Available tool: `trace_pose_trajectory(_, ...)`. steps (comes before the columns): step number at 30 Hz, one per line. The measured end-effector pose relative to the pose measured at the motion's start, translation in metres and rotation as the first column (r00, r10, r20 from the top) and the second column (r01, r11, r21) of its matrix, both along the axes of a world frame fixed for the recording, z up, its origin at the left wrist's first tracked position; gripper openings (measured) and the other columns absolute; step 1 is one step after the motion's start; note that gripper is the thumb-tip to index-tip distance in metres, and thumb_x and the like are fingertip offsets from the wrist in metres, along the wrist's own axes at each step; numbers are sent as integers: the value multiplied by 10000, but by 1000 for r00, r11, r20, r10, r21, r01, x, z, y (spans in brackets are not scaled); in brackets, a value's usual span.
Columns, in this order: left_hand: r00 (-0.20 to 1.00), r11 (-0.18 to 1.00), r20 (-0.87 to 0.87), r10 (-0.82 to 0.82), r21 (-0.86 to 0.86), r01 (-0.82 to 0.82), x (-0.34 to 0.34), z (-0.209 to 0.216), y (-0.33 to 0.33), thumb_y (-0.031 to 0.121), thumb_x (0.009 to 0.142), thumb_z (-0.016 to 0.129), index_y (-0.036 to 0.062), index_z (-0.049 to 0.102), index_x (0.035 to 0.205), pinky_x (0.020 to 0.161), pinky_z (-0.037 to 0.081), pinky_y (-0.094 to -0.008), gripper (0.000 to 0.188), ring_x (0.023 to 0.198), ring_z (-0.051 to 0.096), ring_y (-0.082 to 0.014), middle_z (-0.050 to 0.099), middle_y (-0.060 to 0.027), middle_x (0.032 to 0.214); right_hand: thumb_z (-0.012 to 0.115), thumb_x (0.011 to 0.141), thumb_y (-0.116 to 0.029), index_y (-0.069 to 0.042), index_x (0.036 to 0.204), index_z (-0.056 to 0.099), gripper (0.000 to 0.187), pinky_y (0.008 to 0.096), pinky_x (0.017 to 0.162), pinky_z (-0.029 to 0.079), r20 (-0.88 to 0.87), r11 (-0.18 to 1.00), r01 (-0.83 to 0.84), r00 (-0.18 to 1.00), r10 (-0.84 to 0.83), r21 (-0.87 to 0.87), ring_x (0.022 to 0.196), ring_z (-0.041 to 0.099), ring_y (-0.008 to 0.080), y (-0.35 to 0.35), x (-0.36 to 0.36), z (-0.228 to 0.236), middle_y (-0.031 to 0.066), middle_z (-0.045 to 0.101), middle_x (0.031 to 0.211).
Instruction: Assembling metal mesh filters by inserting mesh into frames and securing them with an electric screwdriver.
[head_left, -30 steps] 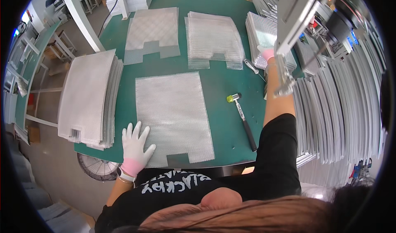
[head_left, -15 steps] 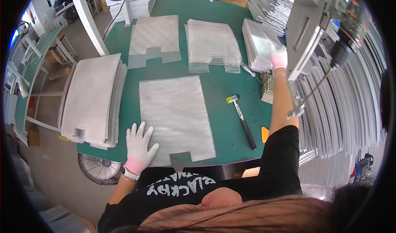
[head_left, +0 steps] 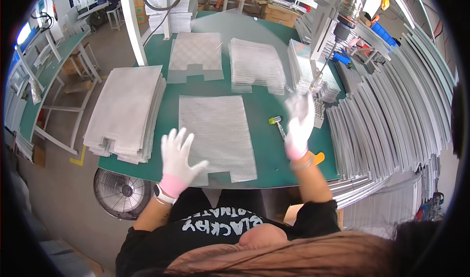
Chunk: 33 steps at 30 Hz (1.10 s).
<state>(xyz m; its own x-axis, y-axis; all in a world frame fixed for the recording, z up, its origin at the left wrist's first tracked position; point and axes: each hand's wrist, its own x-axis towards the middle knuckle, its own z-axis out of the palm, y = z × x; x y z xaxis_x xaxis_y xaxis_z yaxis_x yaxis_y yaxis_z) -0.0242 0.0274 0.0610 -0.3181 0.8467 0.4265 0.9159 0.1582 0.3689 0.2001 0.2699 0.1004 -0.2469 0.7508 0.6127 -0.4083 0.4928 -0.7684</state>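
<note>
A grey mesh sheet (head_left: 215,135) lies flat in the middle of the green table (head_left: 267,154). My left hand (head_left: 178,154), in a white glove, hovers with fingers spread over the sheet's near left corner. My right hand (head_left: 298,122), also gloved and blurred by motion, is raised above the table just right of the sheet. Its fingers are apart and nothing shows in it. A small mallet (head_left: 276,121) with a yellow-green head lies right beside it, the handle hidden under the hand.
A thick stack of mesh sheets (head_left: 127,110) sits at the left edge. More mesh piles (head_left: 196,54) (head_left: 257,64) (head_left: 313,71) lie at the back. Several metal frames (head_left: 391,110) lean along the right. A fan (head_left: 120,193) stands under the table and a white post (head_left: 132,22) rises at back left.
My right hand has come back down from the frames at the far right to beside the mallet. My left hand has lifted slightly at the sheet's near corner.
</note>
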Motion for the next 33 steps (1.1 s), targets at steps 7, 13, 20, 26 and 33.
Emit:
trace_pose_trajectory(7, 91, 840, 853, -514, 522, -144, 75, 18, -18, 111, 989, 553, -34, 232, 1531, 1088, 412, -370, 646, 1310, 524, -284, 458, -227, 1464, 890, 573, -284, 8, 1436, 388, 1040, 604, 1141, 252, 621, 908, -136, 768, -155, 395, 1404, 302, 496, -161, -12, -58, 292, 341, 1494)
trace_pose_trajectory(13, 123, 941, 940, -318, 329, -78, 32, 6, -41, -50, 921, 484, -53, 229, 1523, 788, 519, -221, 654, 956, 661, -139, 626, -166, 1250, 797, 717, -162, -44, 1494, 358, 900, 491, 1073, 398, 600, 792, 294, 528, -601, 535, 1291, 473, 414, -129, 23, -13, 307, 430, 1419)
trace_pose_trajectory(20, 813, 978, 580, 55, 132, -161, 26, -9, -28, 88, 790, 747, 4, 310, 1507, 759, 519, -288, 844, 866, 636, -200, 617, -168, 1131, 773, 785, -127, -25, 1537, 290, 899, 284, 618, 524, 799, 971, 230, 573, -183, 57, 639, 615, 154, -118, 23, -31, 79, 644, 817)
trace_pose_trajectory(26, 963, 983, 202, 180, -78, -168, 15, -28, -10, 234, 719, 829, -16, 467, 1399, 810, 509, -427, 810, 909, 608, -357, 605, -198, 999, 768, 793, -193, -50, 1525, 326, 866, 330, 667, 530, 878, 964, 231, 423, -222, 132, 661, 617, 223, -99, 4, -59, 122, 641, 879)
trace_pose_trajectory(33, 973, 953, 109, 201, -250, -169, 5, -44, 2, 369, 747, 798, 22, 488, 1398, 783, 521, -423, 800, 907, 632, -330, 624, -176, 1020, 757, 809, -262, -47, 1489, 387, 803, 406, 823, 530, 914, 961, 192, 318, -253, 200, 928, 660, 357, -89, 4, -97, 193, 671, 1069)
